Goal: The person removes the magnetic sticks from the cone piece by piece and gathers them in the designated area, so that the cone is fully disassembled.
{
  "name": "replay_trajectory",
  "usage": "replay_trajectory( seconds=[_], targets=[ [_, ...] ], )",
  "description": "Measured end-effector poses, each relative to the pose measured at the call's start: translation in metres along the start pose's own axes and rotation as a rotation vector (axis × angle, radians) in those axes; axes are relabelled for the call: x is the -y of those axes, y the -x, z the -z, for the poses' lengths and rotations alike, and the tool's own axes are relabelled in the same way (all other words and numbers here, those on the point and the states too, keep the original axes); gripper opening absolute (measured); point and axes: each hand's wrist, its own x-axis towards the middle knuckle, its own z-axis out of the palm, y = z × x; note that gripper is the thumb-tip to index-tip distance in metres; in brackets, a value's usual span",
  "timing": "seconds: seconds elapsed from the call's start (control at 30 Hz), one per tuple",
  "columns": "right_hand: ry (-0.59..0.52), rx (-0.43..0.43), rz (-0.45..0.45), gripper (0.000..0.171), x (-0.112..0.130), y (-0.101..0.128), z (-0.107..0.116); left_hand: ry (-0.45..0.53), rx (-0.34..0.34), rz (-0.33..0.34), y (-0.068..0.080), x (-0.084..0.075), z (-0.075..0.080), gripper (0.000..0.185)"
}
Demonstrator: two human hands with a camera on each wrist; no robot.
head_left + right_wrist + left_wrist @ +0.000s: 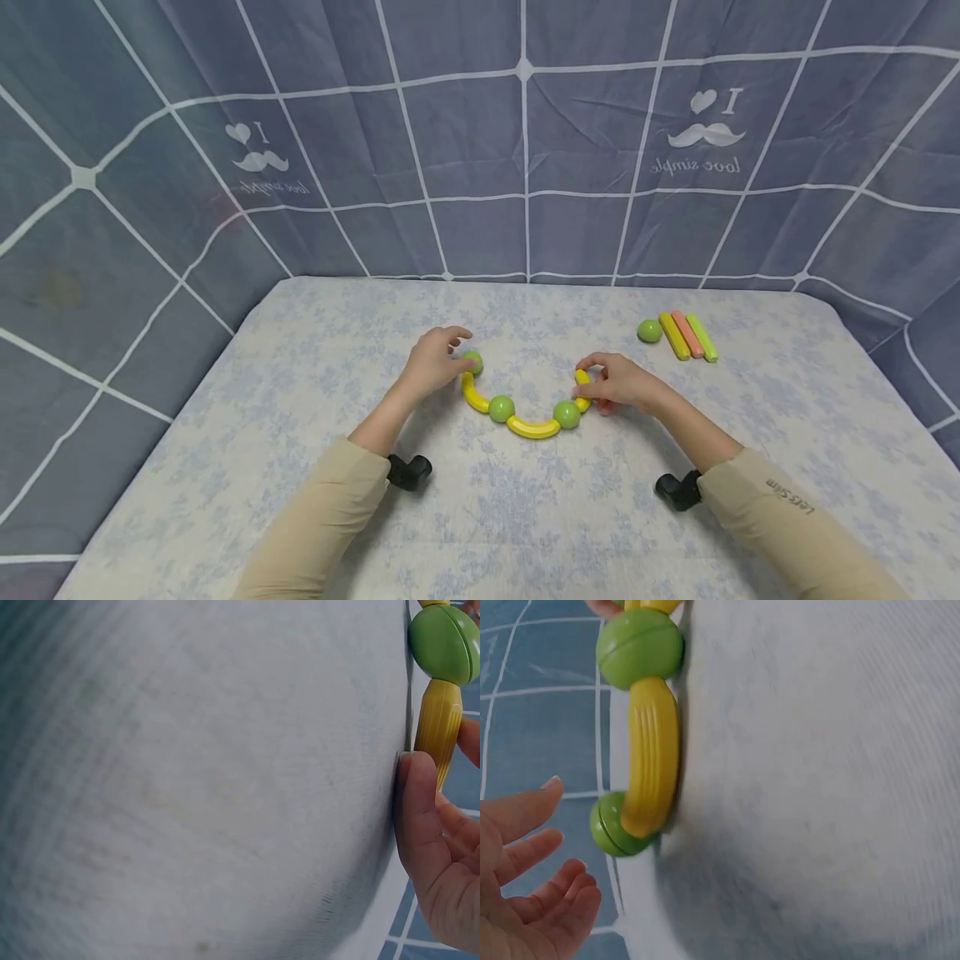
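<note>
A curved chain (525, 408) of yellow rods and green balls lies mid-table (300, 400). The left hand (435, 362), fingers loosely spread, rests beside the end ball (472, 362) without gripping it. The right hand (622, 383) pinches the other end rod (582, 388) between thumb and fingers. A spare ball (649, 331) and three sticks (688, 335) lie well apart, far right.

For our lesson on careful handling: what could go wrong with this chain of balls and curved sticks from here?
1. The chain may come apart at a joint if the right hand, gripping its end stick, pulls.
2. The left hand only touches the end ball, so that end could shift.
3. The spare ball might roll if the table is bumped.
</note>
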Motion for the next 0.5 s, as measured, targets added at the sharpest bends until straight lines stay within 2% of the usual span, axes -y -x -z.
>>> replay_trajectory(
  seconds=[0.13, 0.37, 0.5],
  targets=[
    [0.0, 0.008, -0.004, 0.054, -0.001, 0.0, -0.001, -0.005, 0.042, -0.073, 0.003, -0.014, -0.008, 0.041],
    [0.001, 0.019, 0.01, 0.056, -0.001, 0.0, -0.001, 0.024, 0.235, -0.206, 0.01, -0.044, -0.036, 0.039],
    [-0.007, 0.023, 0.036, 0.055, -0.001, 0.001, 0.001, -0.012, 0.313, -0.268, 0.014, -0.06, -0.054, 0.039]
  ],
)
